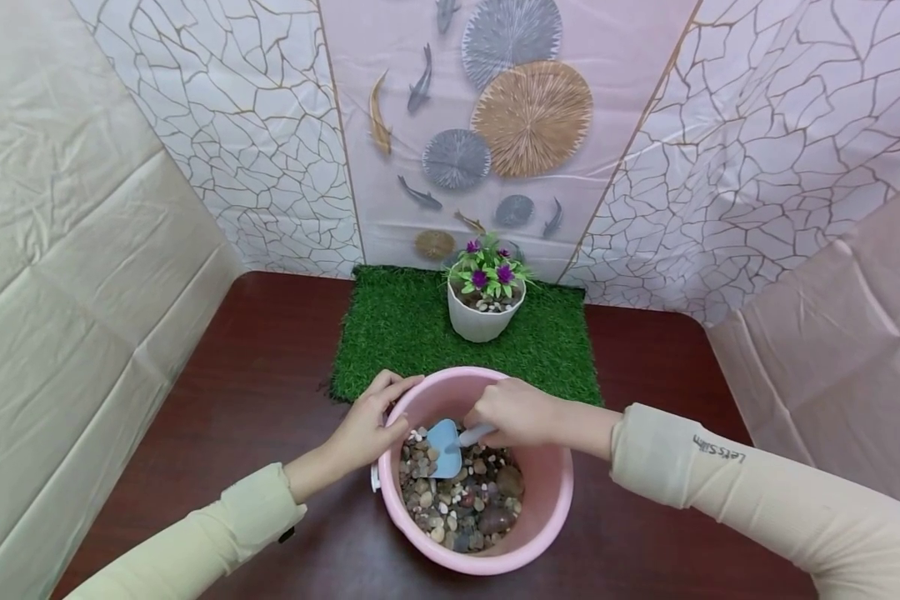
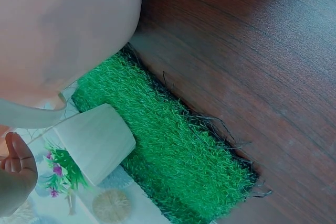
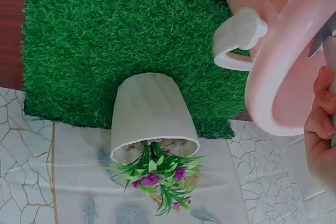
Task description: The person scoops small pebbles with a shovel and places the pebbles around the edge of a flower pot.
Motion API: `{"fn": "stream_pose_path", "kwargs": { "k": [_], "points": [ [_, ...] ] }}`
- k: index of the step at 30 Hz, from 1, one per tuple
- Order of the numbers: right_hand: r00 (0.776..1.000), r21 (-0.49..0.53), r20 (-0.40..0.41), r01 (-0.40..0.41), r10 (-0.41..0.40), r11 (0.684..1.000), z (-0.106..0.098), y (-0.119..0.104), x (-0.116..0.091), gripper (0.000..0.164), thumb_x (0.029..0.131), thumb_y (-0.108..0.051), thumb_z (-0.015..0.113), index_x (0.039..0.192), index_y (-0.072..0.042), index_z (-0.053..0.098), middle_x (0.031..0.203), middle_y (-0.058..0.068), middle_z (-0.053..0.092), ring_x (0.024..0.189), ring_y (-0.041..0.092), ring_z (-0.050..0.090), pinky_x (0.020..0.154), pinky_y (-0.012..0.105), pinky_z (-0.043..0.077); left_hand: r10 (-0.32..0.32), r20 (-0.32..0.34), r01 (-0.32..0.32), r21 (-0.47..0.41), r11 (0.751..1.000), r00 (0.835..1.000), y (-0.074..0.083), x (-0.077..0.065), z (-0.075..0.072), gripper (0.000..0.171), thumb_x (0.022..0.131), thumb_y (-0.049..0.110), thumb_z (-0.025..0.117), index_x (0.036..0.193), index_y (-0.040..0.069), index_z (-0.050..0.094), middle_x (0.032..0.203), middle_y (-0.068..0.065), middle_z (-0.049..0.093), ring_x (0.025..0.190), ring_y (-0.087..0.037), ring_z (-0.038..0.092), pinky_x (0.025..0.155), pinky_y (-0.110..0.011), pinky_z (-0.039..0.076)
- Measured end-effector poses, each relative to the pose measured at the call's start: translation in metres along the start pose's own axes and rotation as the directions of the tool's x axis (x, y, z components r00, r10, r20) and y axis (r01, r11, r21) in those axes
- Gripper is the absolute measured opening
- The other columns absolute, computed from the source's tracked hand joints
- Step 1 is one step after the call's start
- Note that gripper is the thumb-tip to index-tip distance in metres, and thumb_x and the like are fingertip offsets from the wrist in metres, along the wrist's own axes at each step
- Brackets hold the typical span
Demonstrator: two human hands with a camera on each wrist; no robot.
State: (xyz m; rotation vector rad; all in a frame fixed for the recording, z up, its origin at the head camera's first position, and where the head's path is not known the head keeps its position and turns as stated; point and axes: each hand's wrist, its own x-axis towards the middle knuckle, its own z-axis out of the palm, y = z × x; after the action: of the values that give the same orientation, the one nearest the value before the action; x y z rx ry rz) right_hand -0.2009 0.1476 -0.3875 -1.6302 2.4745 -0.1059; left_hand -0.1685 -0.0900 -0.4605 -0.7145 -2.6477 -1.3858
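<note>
Pink bucket (image 1: 565,487) stands on the counter (image 1: 630,554), the blue scoop (image 1: 446,452) inside it among mixed pebbles (image 1: 468,502); my guess at trouble is the blade snagging on a larger stone, or stones spilling over the rim if it is raised tilted, and a hard shove could skid the bucket. Right hand (image 1: 513,412): fingers curled tight round the scoop's handle. Left hand (image 1: 367,429): fingers fairly straight and spread, touching the rim with no firm grasp evident, so likely only a light brace.
</note>
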Motion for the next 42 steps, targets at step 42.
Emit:
{"fn": "stream_pose_path", "kwargs": {
  "k": [42],
  "points": [
    [0.998,0.030,-0.044,0.049,-0.047,0.998,-0.013,0.010,-0.015,0.017,0.078,-0.017,0.073,0.095,-0.014,0.072,0.081,-0.006,0.071,0.066,0.007,0.064,0.057,0.019,0.049,-0.003,0.007,0.003,0.005,1.000,1.000,0.000,0.000,0.000,0.057,0.078,0.000,0.058,0.134,0.005,0.052,0.107,-0.006,0.051,0.083,-0.012,0.049,0.070,-0.024,0.045]
  ]
}}
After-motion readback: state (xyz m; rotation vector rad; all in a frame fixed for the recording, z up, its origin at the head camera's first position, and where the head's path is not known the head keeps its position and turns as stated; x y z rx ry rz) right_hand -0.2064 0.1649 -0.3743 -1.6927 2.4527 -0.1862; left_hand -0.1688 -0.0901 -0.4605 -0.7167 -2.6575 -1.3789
